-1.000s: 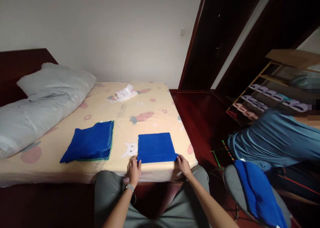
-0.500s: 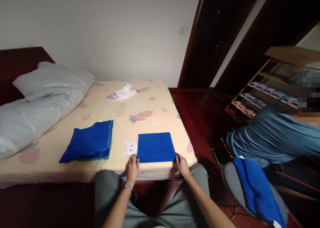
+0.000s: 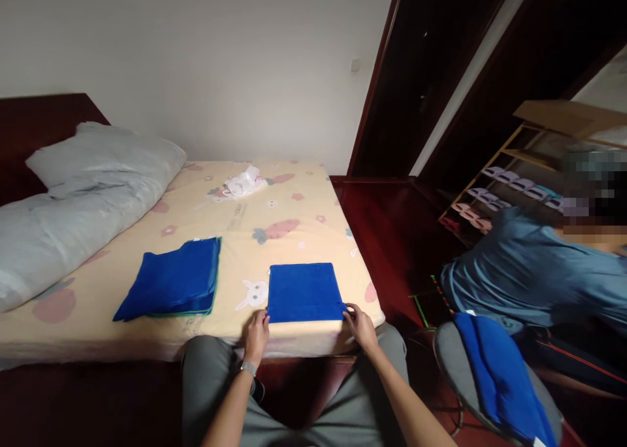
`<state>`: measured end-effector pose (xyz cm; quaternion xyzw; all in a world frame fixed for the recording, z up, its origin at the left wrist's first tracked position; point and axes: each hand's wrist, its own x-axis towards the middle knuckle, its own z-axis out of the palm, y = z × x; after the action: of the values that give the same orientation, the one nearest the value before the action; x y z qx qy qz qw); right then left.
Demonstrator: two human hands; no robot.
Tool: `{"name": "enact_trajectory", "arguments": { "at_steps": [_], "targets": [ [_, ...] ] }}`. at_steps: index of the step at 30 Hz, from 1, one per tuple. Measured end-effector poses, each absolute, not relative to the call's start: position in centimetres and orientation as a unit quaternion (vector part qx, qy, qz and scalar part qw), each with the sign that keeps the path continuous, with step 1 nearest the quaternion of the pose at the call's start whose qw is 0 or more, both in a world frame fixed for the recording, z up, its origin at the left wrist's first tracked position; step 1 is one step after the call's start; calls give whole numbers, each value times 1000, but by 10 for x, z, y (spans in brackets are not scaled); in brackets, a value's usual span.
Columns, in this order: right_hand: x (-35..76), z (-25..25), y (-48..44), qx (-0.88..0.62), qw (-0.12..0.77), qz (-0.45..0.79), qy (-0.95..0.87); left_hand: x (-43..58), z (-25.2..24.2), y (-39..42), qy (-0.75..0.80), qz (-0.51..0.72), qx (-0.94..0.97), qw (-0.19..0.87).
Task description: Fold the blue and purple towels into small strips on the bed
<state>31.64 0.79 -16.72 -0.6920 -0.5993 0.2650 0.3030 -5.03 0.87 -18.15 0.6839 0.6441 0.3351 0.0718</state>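
A blue cloth (image 3: pixel 304 293) lies flat and square on the bed near its front edge. My left hand (image 3: pixel 257 334) pinches the near left corner of this cloth between thumb and fingers. At the near right corner, my right hand (image 3: pixel 360 327) has its fingers closed on the cloth's edge. To the left, a stack of blue cloths (image 3: pixel 172 278) with green edging rests on the bed, slightly uneven, with one corner jutting toward me. Neither hand touches that stack.
The bed (image 3: pixel 230 238) has a cream sheet with carrots and rabbits. A grey quilt (image 3: pixel 93 202) is heaped left; a white plastic bag (image 3: pixel 245 182) lies farther back. On the right, a person in a blue shirt (image 3: pixel 519 270) sits by a stool with blue cloth (image 3: pixel 499 375) and a shoe rack (image 3: pixel 509 153).
Both hands stay at the near corners of the blue cloth, which lies as before. The view has shifted slightly, and the person on the right has leaned a little to the left.
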Motion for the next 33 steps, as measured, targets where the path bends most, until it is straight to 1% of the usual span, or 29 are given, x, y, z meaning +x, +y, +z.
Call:
{"name": "enact_trajectory", "arguments": {
  "at_steps": [3,5,8,10,12,15,19,25,30,33],
  "targets": [
    [314,-161,6,-709,260,195,-625,-53,-174,10,651,312,689,65],
    [311,-157,5,-724,248,148,-627,-53,-166,8,659,285,694,43],
    [300,-153,2,-724,261,81,-633,-46,-150,6,654,240,717,-13],
    [286,-152,0,-695,278,50,-661,-33,-141,6,612,227,757,-28],
    [269,-154,-1,-644,279,46,-711,-16,-136,7,542,209,813,-17],
    [248,-164,-3,-579,244,49,-776,1,-141,8,474,170,864,11],
    [255,-180,-5,-541,199,45,-816,-7,-160,7,486,151,860,25],
    [300,-190,-2,-556,191,50,-808,-43,-170,0,495,159,854,19],
    [306,-181,-2,-561,181,50,-806,-56,-167,-5,494,166,853,4],
    [279,-169,-6,-566,203,27,-798,-39,-157,-5,488,170,856,-9]
  ]
}}
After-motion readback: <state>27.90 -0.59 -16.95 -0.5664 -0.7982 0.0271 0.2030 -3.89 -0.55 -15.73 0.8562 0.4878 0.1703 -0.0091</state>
